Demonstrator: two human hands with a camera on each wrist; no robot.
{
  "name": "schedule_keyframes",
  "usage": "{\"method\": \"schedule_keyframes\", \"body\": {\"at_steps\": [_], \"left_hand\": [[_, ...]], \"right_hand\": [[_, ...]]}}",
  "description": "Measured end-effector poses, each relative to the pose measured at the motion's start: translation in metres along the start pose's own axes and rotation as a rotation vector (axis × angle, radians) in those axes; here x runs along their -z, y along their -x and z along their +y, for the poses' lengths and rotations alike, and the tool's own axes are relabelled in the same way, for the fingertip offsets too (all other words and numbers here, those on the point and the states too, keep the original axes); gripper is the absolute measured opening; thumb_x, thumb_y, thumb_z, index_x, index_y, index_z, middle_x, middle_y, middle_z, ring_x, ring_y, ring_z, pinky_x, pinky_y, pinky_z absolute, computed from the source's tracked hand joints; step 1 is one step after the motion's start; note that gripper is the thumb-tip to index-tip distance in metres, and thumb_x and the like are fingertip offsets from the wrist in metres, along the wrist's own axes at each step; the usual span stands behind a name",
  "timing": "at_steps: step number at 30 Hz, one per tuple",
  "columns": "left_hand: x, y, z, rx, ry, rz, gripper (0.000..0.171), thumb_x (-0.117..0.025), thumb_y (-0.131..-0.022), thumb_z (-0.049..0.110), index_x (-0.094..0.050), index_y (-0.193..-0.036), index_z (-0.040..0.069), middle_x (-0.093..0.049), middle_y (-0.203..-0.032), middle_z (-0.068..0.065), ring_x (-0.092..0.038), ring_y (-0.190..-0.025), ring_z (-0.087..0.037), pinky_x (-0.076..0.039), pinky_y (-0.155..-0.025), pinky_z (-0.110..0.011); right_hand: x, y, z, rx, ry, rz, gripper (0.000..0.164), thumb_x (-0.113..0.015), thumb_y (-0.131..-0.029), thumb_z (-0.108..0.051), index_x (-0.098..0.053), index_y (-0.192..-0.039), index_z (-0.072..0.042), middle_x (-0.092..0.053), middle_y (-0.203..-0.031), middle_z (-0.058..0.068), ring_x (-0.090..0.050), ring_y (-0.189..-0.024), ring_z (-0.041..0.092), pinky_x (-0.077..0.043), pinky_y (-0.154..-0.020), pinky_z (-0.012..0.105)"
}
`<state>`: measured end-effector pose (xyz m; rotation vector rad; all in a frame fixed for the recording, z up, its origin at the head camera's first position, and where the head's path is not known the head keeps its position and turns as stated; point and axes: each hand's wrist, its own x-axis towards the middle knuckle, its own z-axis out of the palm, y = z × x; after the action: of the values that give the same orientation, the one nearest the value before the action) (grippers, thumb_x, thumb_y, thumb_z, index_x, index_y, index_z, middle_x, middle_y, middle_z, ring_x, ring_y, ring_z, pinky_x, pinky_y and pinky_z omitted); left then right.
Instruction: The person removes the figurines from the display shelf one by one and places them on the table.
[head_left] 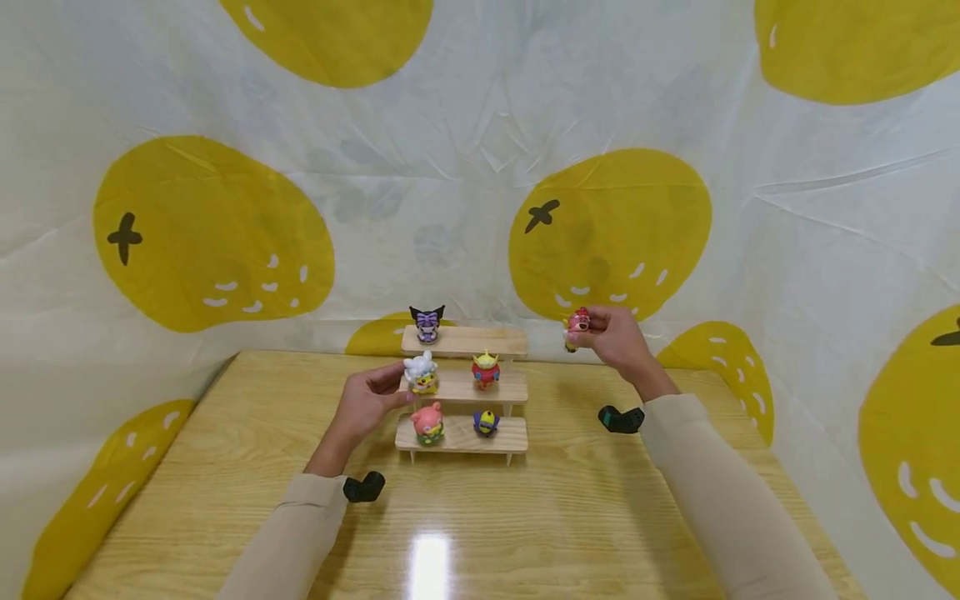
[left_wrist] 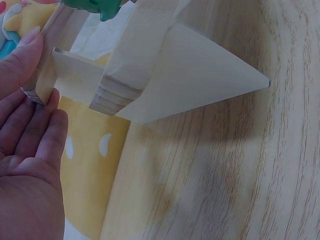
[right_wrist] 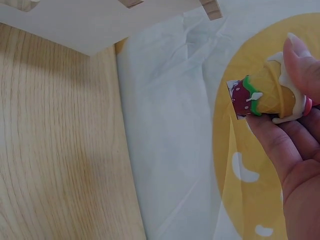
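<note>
My right hand (head_left: 618,340) pinches a pink bear figurine (head_left: 578,322) in the air, right of the three-tier wooden display shelf (head_left: 480,340). In the right wrist view the cone-shaped lower part (right_wrist: 272,90) of this figurine shows between thumb and fingers. My left hand (head_left: 367,404) grips the left end of the middle tier (left_wrist: 65,22), thumb on top and fingers beneath. Just beside the thumb stands a white-and-yellow figurine (head_left: 422,375). A red figurine with a yellow-green head (head_left: 486,372) stands farther right on that tier.
A black-and-purple figurine (head_left: 427,325) stands on the top tier's left. The bottom tier carries a pink figurine (head_left: 428,423) and a small blue-and-yellow one (head_left: 486,423). Behind the wooden table (head_left: 570,517) hangs a white cloth (head_left: 450,208) printed with yellow fruit.
</note>
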<state>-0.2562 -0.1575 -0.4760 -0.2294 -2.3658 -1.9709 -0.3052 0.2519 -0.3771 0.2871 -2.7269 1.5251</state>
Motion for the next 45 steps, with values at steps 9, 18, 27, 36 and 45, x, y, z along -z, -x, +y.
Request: {"method": "schedule_keyframes", "body": {"at_steps": [9, 18, 27, 36, 45], "left_hand": [[-0.001, 0.001, -0.002, 0.003, 0.003, -0.002, 0.055, -0.082, -0.086, -0.001, -0.065, -0.138, -0.003, -0.064, -0.141, -0.024, -0.060, -0.136, -0.037, -0.051, -0.113, -0.038], [-0.001, 0.002, -0.001, 0.006, -0.006, -0.006, 0.055, -0.082, -0.087, -0.001, -0.065, -0.139, -0.002, -0.064, -0.142, -0.023, -0.060, -0.137, -0.036, -0.050, -0.114, -0.039], [0.000, 0.004, 0.000, 0.003, -0.008, -0.012, 0.055, -0.082, -0.088, 0.001, -0.063, -0.140, -0.003, -0.063, -0.143, -0.024, -0.058, -0.138, -0.037, -0.050, -0.114, -0.041], [0.001, 0.001, -0.002, 0.001, 0.003, -0.005, 0.056, -0.082, -0.087, -0.001, -0.064, -0.140, -0.003, -0.064, -0.142, -0.025, -0.060, -0.137, -0.037, -0.050, -0.114, -0.039], [0.000, 0.001, -0.001, 0.002, -0.012, 0.005, 0.056, -0.081, -0.087, -0.001, -0.064, -0.140, -0.002, -0.064, -0.142, -0.024, -0.060, -0.137, -0.036, -0.051, -0.113, -0.040]], "right_hand": [[0.002, 0.004, 0.006, -0.022, 0.001, 0.008, 0.044, -0.074, -0.098, -0.013, -0.064, -0.136, 0.006, -0.073, -0.123, 0.023, -0.070, -0.093, 0.005, -0.058, -0.080, 0.015], [0.006, 0.009, 0.009, -0.030, 0.003, -0.005, 0.054, -0.073, -0.099, -0.013, -0.056, -0.145, 0.008, -0.067, -0.133, 0.030, -0.070, -0.104, 0.013, -0.059, -0.085, 0.016], [0.007, 0.014, 0.016, -0.060, 0.023, -0.006, 0.055, -0.072, -0.100, -0.015, -0.054, -0.146, 0.007, -0.066, -0.137, 0.029, -0.068, -0.121, 0.035, -0.060, -0.104, 0.046], [0.015, 0.016, 0.019, -0.048, 0.042, 0.021, 0.054, -0.074, -0.099, -0.015, -0.056, -0.144, 0.008, -0.068, -0.133, 0.029, -0.072, -0.105, 0.018, -0.059, -0.083, 0.014], [0.021, 0.017, 0.022, -0.042, 0.032, 0.016, 0.049, -0.073, -0.099, -0.015, -0.060, -0.139, 0.009, -0.069, -0.128, 0.029, -0.069, -0.094, 0.004, -0.058, -0.079, 0.012]]}}
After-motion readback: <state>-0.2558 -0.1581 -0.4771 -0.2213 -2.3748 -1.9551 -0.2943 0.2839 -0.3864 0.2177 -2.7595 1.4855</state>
